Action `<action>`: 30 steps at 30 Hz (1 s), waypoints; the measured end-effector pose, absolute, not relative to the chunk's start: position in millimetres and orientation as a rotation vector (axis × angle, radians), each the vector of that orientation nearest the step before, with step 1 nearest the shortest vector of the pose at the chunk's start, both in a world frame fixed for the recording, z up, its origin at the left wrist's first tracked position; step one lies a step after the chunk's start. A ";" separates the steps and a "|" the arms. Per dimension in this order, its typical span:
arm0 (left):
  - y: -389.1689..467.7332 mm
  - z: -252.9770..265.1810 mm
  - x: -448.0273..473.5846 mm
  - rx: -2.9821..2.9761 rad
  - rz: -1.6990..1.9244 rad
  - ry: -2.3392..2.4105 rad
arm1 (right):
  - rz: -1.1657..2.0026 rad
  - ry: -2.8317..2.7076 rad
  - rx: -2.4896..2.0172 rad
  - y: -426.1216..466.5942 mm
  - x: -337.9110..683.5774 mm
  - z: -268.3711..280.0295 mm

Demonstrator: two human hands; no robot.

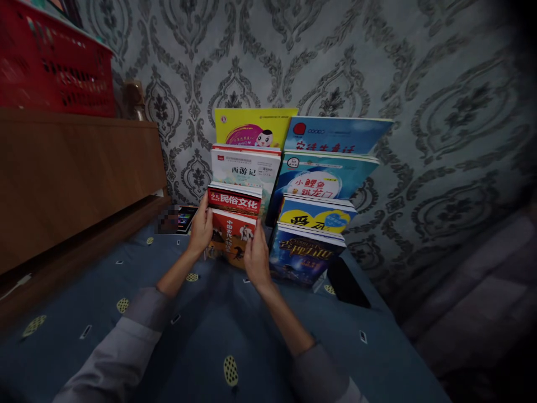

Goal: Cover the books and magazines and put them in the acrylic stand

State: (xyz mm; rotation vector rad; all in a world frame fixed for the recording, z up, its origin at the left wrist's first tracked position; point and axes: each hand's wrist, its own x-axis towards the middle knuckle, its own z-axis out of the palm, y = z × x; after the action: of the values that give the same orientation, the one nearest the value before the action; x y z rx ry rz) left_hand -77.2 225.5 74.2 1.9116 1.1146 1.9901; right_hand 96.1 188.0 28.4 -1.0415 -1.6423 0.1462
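Observation:
My left hand (202, 228) and my right hand (257, 256) are closed on the two side edges of an orange book (230, 238), which stands upright at the front of the left row. A red-covered book (235, 201) shows just behind it, and my left fingertips reach up to its edge. Whether that one is also gripped, I cannot tell. Further back stand a pale book (245, 170) and a taller yellow book (255, 120). Beside my right hand, a dark blue book (306, 254) fronts the right row, with a blue-and-yellow book (316, 215) behind it.
Two more blue books, a teal one (331, 173) and a taller one (335, 134), rise against the patterned wall (188, 73). A black flat object (348, 282) lies on the blue patterned sheet (201, 336). Left is a wooden cabinet (75, 184) with a red basket (54, 67) on top.

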 end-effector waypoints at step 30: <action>266.9 8.5 -232.6 1.965 0.924 2.250 | 0.122 -1.975 -1.039 76.0 140.7 -8.1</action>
State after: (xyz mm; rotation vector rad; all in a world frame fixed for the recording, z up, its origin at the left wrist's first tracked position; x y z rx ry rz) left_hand -232.6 266.9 8.5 1.9646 2.2495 0.9237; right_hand 140.7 76.0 -8.1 -1.0390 -1.9755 0.1221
